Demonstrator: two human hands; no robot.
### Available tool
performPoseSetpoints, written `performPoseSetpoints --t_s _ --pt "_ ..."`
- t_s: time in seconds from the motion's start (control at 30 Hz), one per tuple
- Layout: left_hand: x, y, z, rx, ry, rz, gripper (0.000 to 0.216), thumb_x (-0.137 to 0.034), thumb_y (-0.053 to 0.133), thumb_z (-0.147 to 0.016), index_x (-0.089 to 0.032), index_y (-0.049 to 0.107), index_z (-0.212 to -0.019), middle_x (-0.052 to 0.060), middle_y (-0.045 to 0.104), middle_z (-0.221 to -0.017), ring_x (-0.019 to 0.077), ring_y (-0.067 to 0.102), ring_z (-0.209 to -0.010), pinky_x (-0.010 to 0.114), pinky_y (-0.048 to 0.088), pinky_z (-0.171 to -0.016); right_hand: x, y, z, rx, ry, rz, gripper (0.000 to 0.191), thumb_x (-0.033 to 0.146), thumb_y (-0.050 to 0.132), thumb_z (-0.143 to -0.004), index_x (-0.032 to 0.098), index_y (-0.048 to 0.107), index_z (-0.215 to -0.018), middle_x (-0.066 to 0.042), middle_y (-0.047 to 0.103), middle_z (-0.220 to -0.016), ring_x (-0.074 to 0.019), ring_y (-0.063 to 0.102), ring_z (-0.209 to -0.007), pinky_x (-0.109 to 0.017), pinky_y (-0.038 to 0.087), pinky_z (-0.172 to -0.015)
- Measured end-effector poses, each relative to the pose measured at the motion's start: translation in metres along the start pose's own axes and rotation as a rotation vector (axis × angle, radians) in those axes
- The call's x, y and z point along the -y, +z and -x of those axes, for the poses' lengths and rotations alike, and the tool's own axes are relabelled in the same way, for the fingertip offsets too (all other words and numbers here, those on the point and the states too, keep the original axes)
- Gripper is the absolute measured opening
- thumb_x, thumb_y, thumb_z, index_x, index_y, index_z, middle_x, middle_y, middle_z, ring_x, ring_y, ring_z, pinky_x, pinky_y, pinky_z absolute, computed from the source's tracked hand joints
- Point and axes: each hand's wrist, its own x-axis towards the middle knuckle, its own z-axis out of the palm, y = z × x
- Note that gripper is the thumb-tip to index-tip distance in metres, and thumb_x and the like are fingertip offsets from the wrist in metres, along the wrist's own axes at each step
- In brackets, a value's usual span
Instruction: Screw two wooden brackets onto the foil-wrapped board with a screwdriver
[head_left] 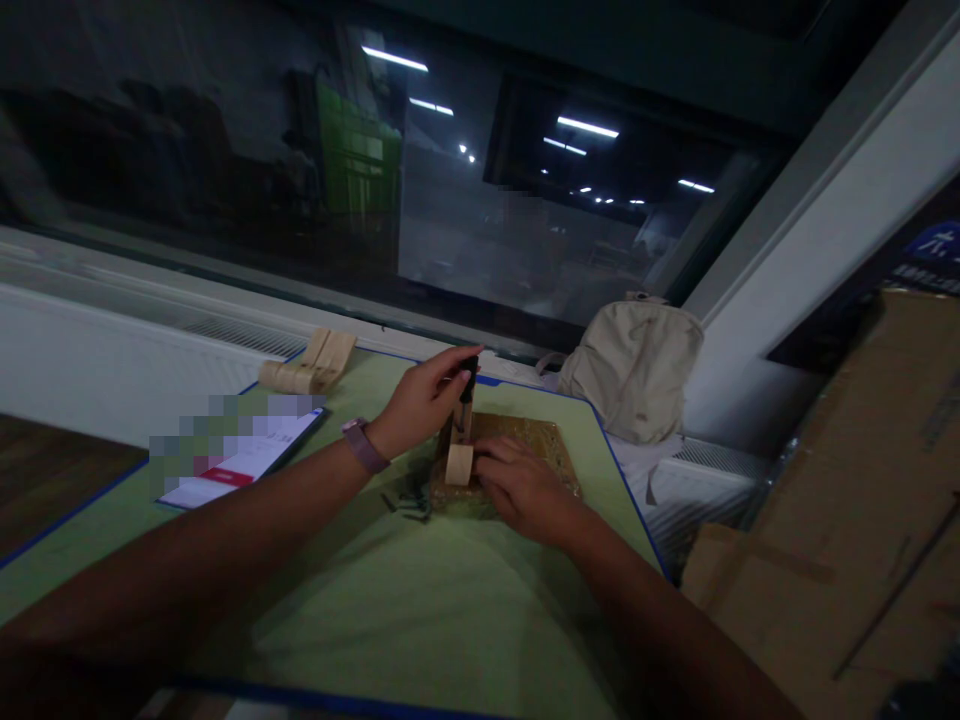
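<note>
My left hand (425, 398), with a band on its wrist, is closed about the black handle of a screwdriver (469, 380). The tool stands roughly upright over a pale wooden piece (460, 464) with a rounded near end; where its tip meets the wood is too dim to make out. My right hand (525, 490) grips this piece from the right side with bent fingers. Under the wood lies a flat brown slab wrapped in shiny film or tape (551, 445). Just left of the slab, several small dark metal pieces (411, 498) lie on the green tabletop (420, 610).
Similar wooden pieces (311, 365) sit at the table's far left corner. A flat printed booklet or box (247, 455), partly blurred out, lies nearer. Beyond the table are a window, a radiator (135, 345) and a beige backpack (634, 365). Cardboard boxes (840, 480) stand at right.
</note>
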Motion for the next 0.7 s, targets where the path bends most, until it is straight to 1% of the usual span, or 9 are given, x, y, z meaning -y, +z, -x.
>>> performPoseSetpoints --t_s 0.07,0.13,0.2,0.27,0.37,0.43,0.5,0.6,0.7 --pt "-0.001 -0.001 -0.001 -0.019 0.021 -0.019 0.032 -0.030 0.062 -0.089 -0.021 0.067 -0.119 0.008 0.067 -0.112 0.0179 0.065 -0.094 0.030 0.057 -0.080 0.001 -0.001 0.000 0.013 0.000 0.002 0.025 0.009 0.047 -0.094 0.019 0.064 -0.109 -0.010 0.063 -0.123 -0.0225 0.055 -0.110 -0.039 0.045 -0.096" --pt "-0.002 -0.003 -0.002 -0.079 0.057 -0.052 0.027 -0.031 0.069 -0.085 -0.021 0.071 -0.110 0.007 0.065 -0.105 0.0175 0.063 -0.091 0.030 0.056 -0.077 0.002 -0.002 0.000 0.018 -0.006 0.003 0.026 0.009 0.046 -0.094 0.019 0.064 -0.111 -0.010 0.062 -0.124 -0.0228 0.054 -0.112 -0.040 0.045 -0.096" --pt "-0.001 -0.004 -0.002 -0.132 0.081 -0.097 0.022 -0.031 0.070 -0.084 -0.021 0.072 -0.104 0.006 0.065 -0.100 0.0178 0.063 -0.091 0.030 0.056 -0.078 0.000 -0.001 0.000 0.017 -0.010 0.008 0.027 0.008 0.047 -0.093 0.019 0.063 -0.112 -0.010 0.062 -0.126 -0.0231 0.054 -0.112 -0.040 0.044 -0.096" --pt "0.001 -0.004 -0.001 -0.138 0.073 -0.126 0.023 -0.032 0.067 -0.087 -0.021 0.072 -0.107 0.007 0.068 -0.101 0.0188 0.064 -0.092 0.031 0.055 -0.081 -0.002 0.001 -0.001 0.017 -0.017 0.015 0.027 0.008 0.047 -0.093 0.019 0.063 -0.111 -0.010 0.061 -0.126 -0.0233 0.054 -0.111 -0.039 0.044 -0.095" --pt "0.002 -0.002 0.000 -0.085 0.023 -0.112 0.033 -0.032 0.058 -0.092 -0.021 0.065 -0.122 0.008 0.070 -0.111 0.0204 0.066 -0.098 0.033 0.055 -0.084 -0.005 0.003 -0.001 0.016 -0.029 0.042 0.024 0.010 0.048 -0.093 0.018 0.064 -0.108 -0.010 0.062 -0.120 -0.0232 0.054 -0.107 -0.039 0.044 -0.093" --pt "0.001 -0.002 -0.003 -0.035 -0.002 -0.107 0.034 -0.032 0.052 -0.093 -0.020 0.060 -0.124 0.008 0.070 -0.110 0.0199 0.068 -0.096 0.033 0.054 -0.083 -0.006 0.004 -0.002 0.013 -0.029 0.060 0.022 0.009 0.048 -0.093 0.018 0.064 -0.106 -0.010 0.063 -0.117 -0.0230 0.054 -0.105 -0.038 0.044 -0.091" --pt "-0.002 -0.004 -0.010 0.024 -0.024 -0.133 0.030 -0.034 0.054 -0.092 -0.019 0.061 -0.116 0.007 0.070 -0.100 0.0188 0.068 -0.085 0.032 0.054 -0.076 -0.006 0.004 -0.002 0.015 -0.029 0.066 0.024 0.007 0.049 -0.090 0.019 0.064 -0.105 -0.009 0.063 -0.116 -0.0228 0.054 -0.105 -0.037 0.044 -0.090" --pt "-0.013 -0.009 -0.027 0.118 -0.053 -0.221 0.024 -0.036 0.066 -0.081 -0.019 0.064 -0.098 0.002 0.069 -0.085 0.0172 0.064 -0.072 0.029 0.051 -0.068 -0.005 0.003 -0.003 0.027 -0.018 0.067 0.029 0.003 0.050 -0.087 0.019 0.063 -0.107 -0.009 0.063 -0.116 -0.0227 0.054 -0.105 -0.036 0.044 -0.090" --pt "-0.024 -0.015 -0.043 0.203 -0.067 -0.321 0.015 -0.028 0.069 -0.074 -0.019 0.065 -0.085 0.001 0.067 -0.078 0.0176 0.063 -0.072 0.029 0.049 -0.067 -0.004 0.003 -0.003 0.040 -0.009 0.082 0.028 0.004 0.051 -0.087 0.018 0.064 -0.107 -0.010 0.063 -0.115 -0.0228 0.054 -0.104 -0.036 0.044 -0.090"
